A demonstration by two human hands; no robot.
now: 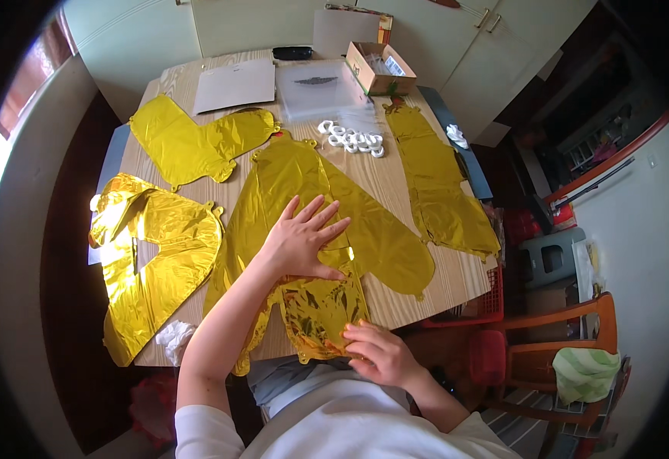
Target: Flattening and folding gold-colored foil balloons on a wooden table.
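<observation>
A large flat gold foil balloon [292, 172] lies in the middle of the table, its near part crinkled and reaching over the front edge. My left hand [304, 241] rests on it, palm down with fingers spread. At its near right corner, my right hand [384, 353] has its fingers curled against the foil and grips the edge. Other deflated gold foil balloons lie around it: an angled one [196, 145] at the far left, a curved shiny one [170, 237] at the near left, and a long one [430, 180] on the right.
White ribbon rolls [357, 142] lie beyond the middle balloon. Farther back are a clear plastic bag [323, 96], a grey-white sheet [235, 84] and a cardboard box [380, 69]. Crumpled white tissue [174, 340] sits at the near left edge. A wooden chair [548, 314] stands at the right.
</observation>
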